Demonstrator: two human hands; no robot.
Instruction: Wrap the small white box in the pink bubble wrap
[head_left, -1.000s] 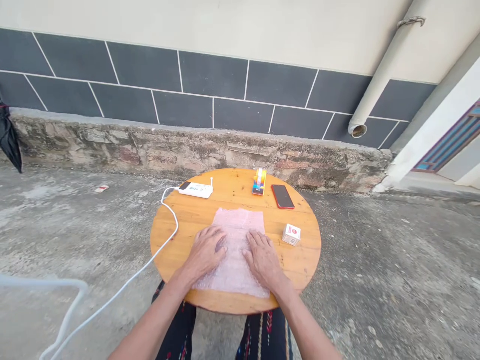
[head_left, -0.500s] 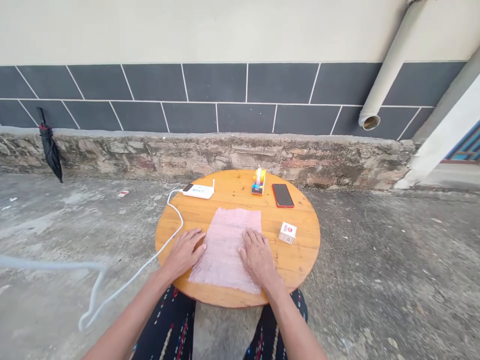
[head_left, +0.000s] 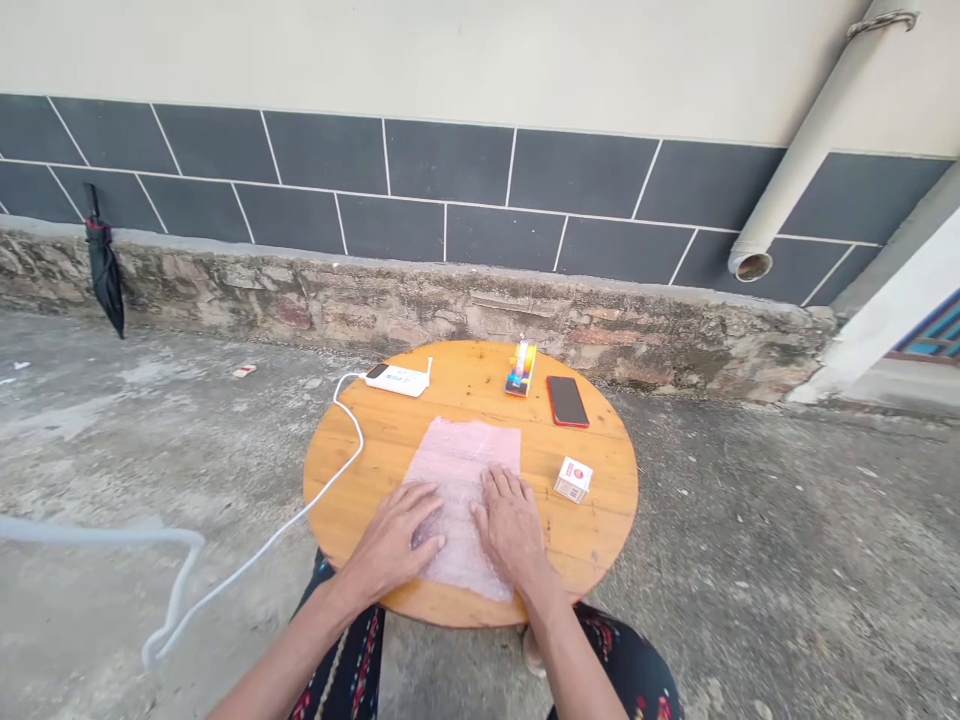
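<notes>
Left hand (head_left: 397,530) has come in from beside the sheet (head_left: 465,455) onto it

On our round table (head_left: 480,397), the thin pinkish sheet lies across the centre toward six o'clock. Both hands grip nothing, fingers spread on its edges: left at eight, right hand (head_left: 514,520) between four and five. We judge this smoothing; the next move calls for light, even pressure. Writing on the white device (head_left: 397,379) at eleven and the box (head_left: 574,479) at three (red print) is illegible.

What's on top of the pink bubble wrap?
Left hand over the left edge of the pink bubble wrap, right hand over its right edge. Whatever lies beneath the hands is covered.
</notes>
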